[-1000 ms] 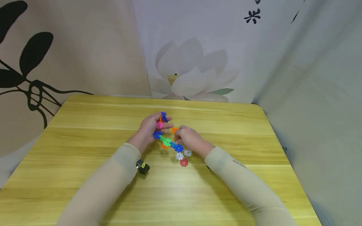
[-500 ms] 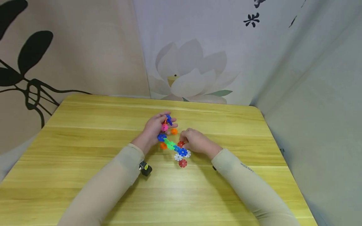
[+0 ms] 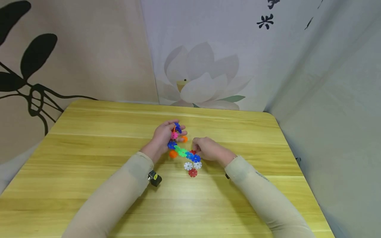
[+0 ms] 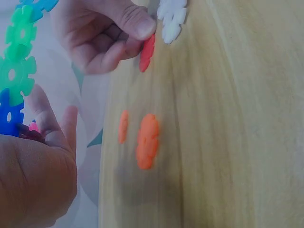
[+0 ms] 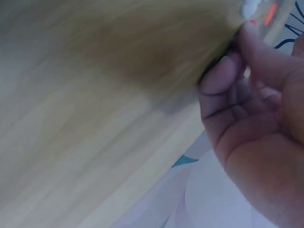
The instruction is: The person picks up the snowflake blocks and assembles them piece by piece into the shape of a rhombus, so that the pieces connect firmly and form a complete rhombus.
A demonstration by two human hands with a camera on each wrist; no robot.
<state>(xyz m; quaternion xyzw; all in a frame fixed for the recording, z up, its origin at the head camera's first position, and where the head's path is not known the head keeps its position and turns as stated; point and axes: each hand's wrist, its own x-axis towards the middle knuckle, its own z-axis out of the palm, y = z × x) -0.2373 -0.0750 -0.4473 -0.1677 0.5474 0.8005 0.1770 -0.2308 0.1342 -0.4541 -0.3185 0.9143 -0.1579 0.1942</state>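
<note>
My left hand (image 3: 162, 136) holds a chain of interlocking plastic snowflake discs by its upper end. Blue, pink and orange pieces lie by the fingers, and the green discs (image 3: 182, 152) and a blue disc (image 3: 195, 158) trail toward the right hand. In the left wrist view, several fingers of that hand are extended past the chain. My right hand (image 3: 209, 148) pinches a red snowflake disc (image 4: 147, 53) between thumb and curled fingers, low over the table. The chain's blue end overlaps the area just in front of the right fingertips in the head view.
Two white discs (image 3: 188, 166) and another red disc (image 3: 192, 172) lie on the wooden table (image 3: 119, 205) nearer the body. One orange disc (image 3: 173, 154) lies below the left hand, a second orange disc (image 3: 185, 139) beyond it. A printed curtain (image 3: 208, 49) hangs behind the table.
My right hand has moved away from the far orange disc, rightward and slightly nearer the body, and now pinches the red disc. My left hand and the chain have shifted slightly right.
</note>
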